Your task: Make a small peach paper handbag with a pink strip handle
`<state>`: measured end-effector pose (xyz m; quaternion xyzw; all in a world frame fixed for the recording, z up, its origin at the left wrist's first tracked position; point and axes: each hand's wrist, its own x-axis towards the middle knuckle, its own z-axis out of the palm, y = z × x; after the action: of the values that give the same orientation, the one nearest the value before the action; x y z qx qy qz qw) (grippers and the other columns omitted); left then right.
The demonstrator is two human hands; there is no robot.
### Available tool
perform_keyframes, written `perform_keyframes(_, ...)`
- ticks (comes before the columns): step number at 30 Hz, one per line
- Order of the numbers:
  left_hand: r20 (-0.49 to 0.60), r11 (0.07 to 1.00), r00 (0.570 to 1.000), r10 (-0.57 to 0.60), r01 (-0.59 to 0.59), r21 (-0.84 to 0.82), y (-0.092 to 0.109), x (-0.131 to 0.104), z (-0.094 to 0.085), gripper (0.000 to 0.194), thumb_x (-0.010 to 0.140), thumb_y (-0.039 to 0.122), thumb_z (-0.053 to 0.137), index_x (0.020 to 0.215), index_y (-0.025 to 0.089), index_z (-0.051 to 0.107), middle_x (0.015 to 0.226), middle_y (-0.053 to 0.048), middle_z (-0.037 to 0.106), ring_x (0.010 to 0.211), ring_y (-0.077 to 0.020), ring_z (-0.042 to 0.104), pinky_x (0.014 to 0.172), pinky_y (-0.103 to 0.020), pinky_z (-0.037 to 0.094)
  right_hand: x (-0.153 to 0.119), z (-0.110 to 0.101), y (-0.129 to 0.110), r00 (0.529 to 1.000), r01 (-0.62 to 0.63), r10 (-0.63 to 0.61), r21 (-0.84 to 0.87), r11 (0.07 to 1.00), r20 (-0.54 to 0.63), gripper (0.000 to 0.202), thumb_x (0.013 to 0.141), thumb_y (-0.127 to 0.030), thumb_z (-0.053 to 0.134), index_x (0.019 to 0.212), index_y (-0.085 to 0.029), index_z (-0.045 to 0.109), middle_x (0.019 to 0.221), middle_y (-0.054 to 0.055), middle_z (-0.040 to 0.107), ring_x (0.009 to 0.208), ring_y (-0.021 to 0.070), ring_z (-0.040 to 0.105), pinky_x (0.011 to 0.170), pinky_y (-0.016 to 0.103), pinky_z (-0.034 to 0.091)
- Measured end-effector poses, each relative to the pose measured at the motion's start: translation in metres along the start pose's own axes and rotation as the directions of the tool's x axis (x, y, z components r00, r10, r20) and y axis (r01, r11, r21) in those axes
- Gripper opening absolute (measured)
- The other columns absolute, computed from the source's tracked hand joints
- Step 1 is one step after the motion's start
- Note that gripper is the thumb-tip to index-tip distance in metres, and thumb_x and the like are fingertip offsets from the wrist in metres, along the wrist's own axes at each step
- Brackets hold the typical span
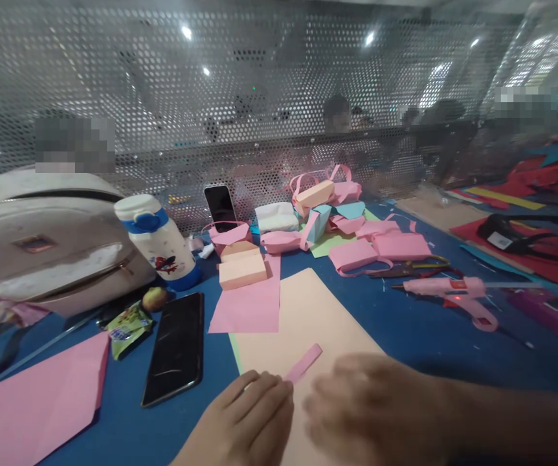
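My left hand (252,417) is closed, its fingers pressed together at the lower end of a short pink paper strip (305,362). The strip's far end sticks up to the right over a large peach paper sheet (318,310). Just right of it is my right hand (371,401), smeared by motion, its fingers bent over the same sheet; whether it holds anything does not show. A pink paper sheet (247,310) lies beyond both hands, with a folded peach paper box (243,270) on top.
A pink glue gun (446,289) and scissors (405,268) lie to the right. Small paper bags (354,255) crowd the back. At left are a black phone (177,346), a snack packet (131,327), a bottle (160,243) and a backpack (55,239). A perforated metal panel (259,123) stands behind.
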<state>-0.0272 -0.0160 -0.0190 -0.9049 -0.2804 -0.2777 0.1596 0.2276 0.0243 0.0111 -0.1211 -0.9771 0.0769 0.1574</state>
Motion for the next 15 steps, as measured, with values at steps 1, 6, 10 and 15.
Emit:
perform_keyframes(1, -0.001, 1.000, 1.000, 0.005, -0.005, 0.008, 0.000, 0.000, 0.000, 0.037, 0.104, 0.012, 0.034, 0.105, 0.011, 0.071, 0.109, -0.007, 0.075, 0.101, -0.0213, 0.065, 0.098, -0.035, 0.046, 0.008, 0.001, 0.014, 1.000, -0.002, 0.002, 0.019, 1.000, -0.004, 0.024, 0.101, -0.028, 0.052, 0.123, -0.020, 0.060, 0.123, 0.010, 0.064, 0.106, 0.0216, 0.060, 0.094, 0.039, 0.050)
perform_keyframes(6, 0.032, 0.999, 0.999, 0.022, -0.023, 0.022, 0.001, -0.004, -0.001, 0.034, 0.102, 0.010, 0.036, 0.111, 0.008, 0.069, 0.112, -0.009, 0.074, 0.104, -0.0200, 0.066, 0.103, -0.034, 0.045, 0.029, 0.011, 0.058, 0.997, -0.077, 0.073, 0.206, 0.975, 0.027, 0.032, 0.096, -0.038, 0.061, 0.119, -0.015, 0.061, 0.112, 0.009, 0.067, 0.102, 0.0236, 0.056, 0.089, 0.038, 0.044)
perform_keyframes(10, 0.067, 1.000, 0.998, -0.003, 0.003, 0.002, 0.001, -0.013, 0.004, 0.033, 0.099, 0.011, 0.040, 0.117, 0.009, 0.067, 0.117, -0.011, 0.072, 0.109, -0.0208, 0.065, 0.104, -0.034, 0.048, 0.030, 0.017, 0.063, 0.990, -0.135, 0.139, 0.347, 0.928, 0.014, 0.024, 0.100, -0.037, 0.054, 0.105, -0.017, 0.067, 0.099, 0.007, 0.067, 0.093, 0.0201, 0.056, 0.087, 0.034, 0.042)
perform_keyframes(15, 0.100, 1.000, 0.995, -0.020, 0.021, -0.006, -0.001, -0.016, 0.007, 0.037, 0.100, 0.009, 0.035, 0.118, 0.011, 0.068, 0.121, -0.008, 0.071, 0.109, -0.0209, 0.066, 0.099, -0.034, 0.052, 0.030, 0.015, 0.063, 0.974, -0.205, 0.225, 0.450, 0.869, 0.010, 0.028, 0.103, -0.034, 0.046, 0.099, -0.018, 0.069, 0.094, 0.006, 0.068, 0.089, 0.0205, 0.056, 0.083, 0.034, 0.042)
